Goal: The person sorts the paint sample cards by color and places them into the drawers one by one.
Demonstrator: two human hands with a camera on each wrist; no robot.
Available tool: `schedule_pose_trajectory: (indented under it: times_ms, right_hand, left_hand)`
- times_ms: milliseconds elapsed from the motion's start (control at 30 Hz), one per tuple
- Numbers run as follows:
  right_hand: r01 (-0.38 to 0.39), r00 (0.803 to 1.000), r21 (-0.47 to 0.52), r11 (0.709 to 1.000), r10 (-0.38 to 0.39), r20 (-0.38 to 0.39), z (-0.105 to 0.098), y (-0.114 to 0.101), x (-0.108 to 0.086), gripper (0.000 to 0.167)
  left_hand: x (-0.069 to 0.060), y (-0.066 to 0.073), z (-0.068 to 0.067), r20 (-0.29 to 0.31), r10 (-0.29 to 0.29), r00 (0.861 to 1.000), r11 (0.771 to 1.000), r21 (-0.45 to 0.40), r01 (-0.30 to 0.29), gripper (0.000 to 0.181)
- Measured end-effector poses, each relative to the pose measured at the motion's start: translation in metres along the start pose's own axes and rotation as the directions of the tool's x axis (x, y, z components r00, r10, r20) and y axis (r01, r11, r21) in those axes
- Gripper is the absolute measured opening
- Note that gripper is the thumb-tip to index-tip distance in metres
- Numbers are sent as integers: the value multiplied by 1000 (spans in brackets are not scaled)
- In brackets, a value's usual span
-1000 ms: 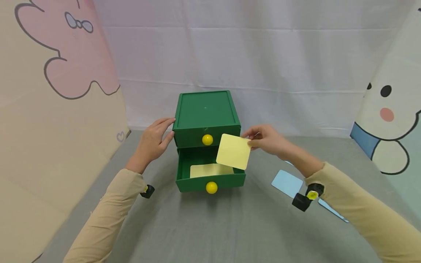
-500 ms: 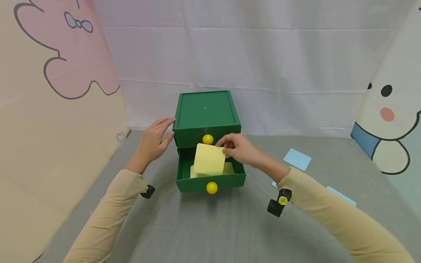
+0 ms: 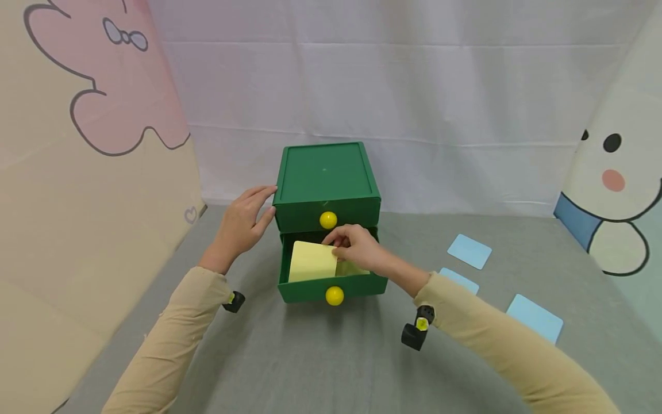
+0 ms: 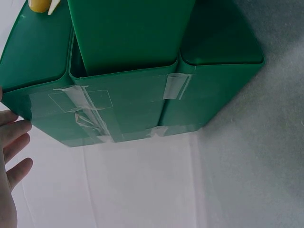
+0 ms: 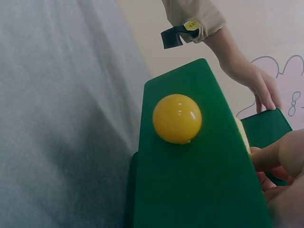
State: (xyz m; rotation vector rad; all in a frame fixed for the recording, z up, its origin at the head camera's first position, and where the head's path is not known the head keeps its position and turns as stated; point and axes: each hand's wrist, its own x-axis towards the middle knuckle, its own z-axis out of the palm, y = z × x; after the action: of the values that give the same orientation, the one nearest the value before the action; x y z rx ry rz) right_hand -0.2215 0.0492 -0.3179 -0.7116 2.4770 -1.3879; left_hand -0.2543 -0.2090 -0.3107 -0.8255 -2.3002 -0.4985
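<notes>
A green drawer cabinet (image 3: pixel 326 172) with round yellow knobs stands at the back of the table. Its pulled-out drawer (image 3: pixel 305 292) juts forward below the top one. My right hand (image 3: pixel 359 247) pinches a yellow card (image 3: pixel 312 261) by its right side, the card tilted inside that drawer. Part of another yellow card (image 3: pixel 354 268) shows behind it. My left hand (image 3: pixel 240 227) rests its fingertips on the cabinet's left side, fingers extended. In the right wrist view the drawer's front, with its knob (image 5: pixel 177 118), hides most of the held card.
Light-blue cards lie on the grey cloth to the right: one at the back (image 3: pixel 469 251), one partly behind the right sleeve (image 3: pixel 459 280), and one nearer (image 3: pixel 535 317). A white curtain (image 3: pixel 414 115) hangs behind. Clear tape (image 4: pixel 88 114) joins the cabinet's units.
My right hand has carried the yellow card left and down, from in front of the cabinet's right side into the pulled-out drawer. The left hand keeps its place on the cabinet.
</notes>
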Motion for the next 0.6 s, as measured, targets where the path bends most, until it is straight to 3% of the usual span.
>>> schedule_pose_trajectory:
  times_ms: [600]
  right_hand:
    - [-114, 991, -67, 991, 118, 60, 10, 8, 12, 23]
  left_hand:
    - [0, 0, 0, -3, 0, 1000, 1000, 1, 0, 40]
